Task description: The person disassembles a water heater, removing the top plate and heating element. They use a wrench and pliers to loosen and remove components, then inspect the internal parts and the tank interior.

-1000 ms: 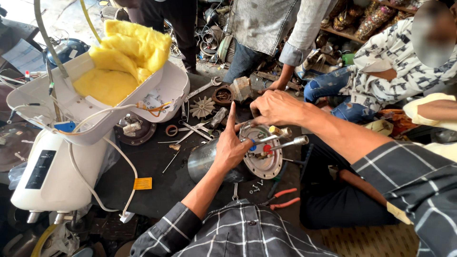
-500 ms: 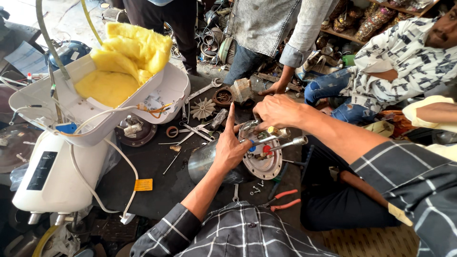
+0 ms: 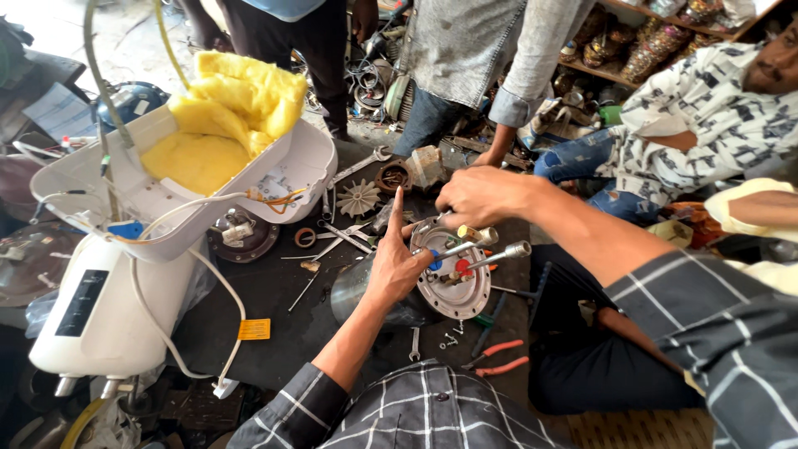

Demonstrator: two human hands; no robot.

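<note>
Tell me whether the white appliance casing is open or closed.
Open. The white casing is split apart, with yellow insulation and loose wires exposed inside.
</note>
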